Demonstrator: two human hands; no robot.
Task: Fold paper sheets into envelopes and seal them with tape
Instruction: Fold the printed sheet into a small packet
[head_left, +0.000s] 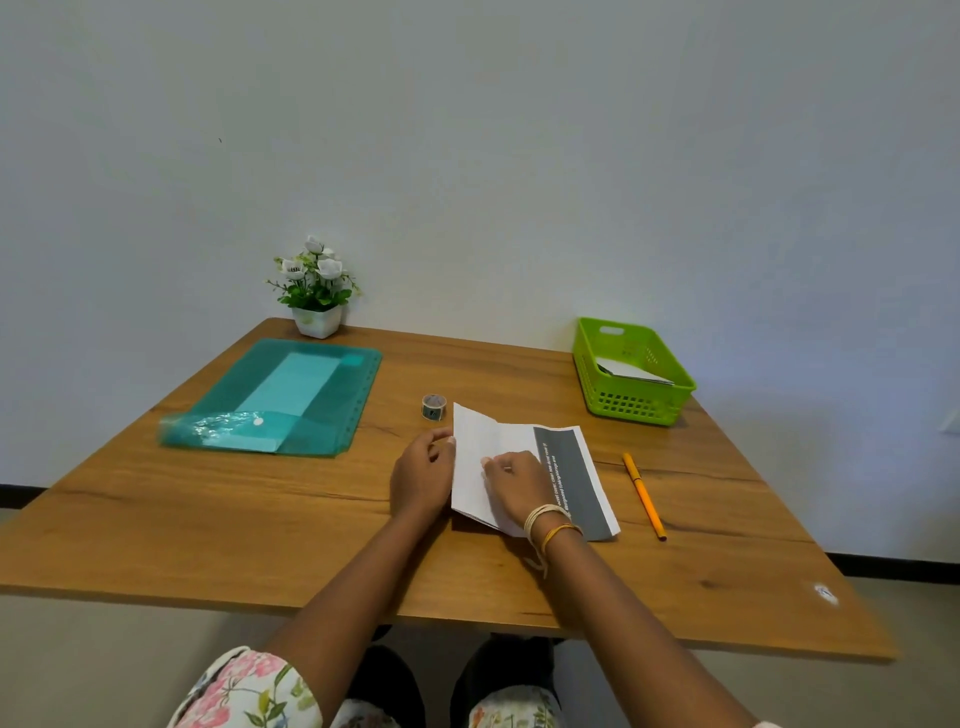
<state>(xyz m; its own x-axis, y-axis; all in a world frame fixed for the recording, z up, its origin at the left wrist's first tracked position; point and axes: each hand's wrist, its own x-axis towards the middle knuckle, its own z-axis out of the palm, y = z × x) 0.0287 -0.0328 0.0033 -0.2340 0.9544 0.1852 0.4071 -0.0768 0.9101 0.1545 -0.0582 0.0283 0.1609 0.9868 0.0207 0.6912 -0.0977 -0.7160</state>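
Observation:
A white paper sheet (480, 441) with a dark grey printed band along its right side lies partly folded in the middle of the wooden table (260, 519). Its left flap is folded over toward the centre. My left hand (422, 475) pinches the left edge of that flap with thumb and fingers. My right hand (514, 480) lies on the sheet and presses it down with its fingers. A small roll of tape (434, 407) stands on the table just beyond my left hand, apart from the paper.
A teal plastic folder (270, 400) with paper inside lies at the left. A green basket (631, 371) holding folded paper stands at the back right. An orange pen (644, 495) lies right of the sheet. A potted plant (314, 288) stands by the wall.

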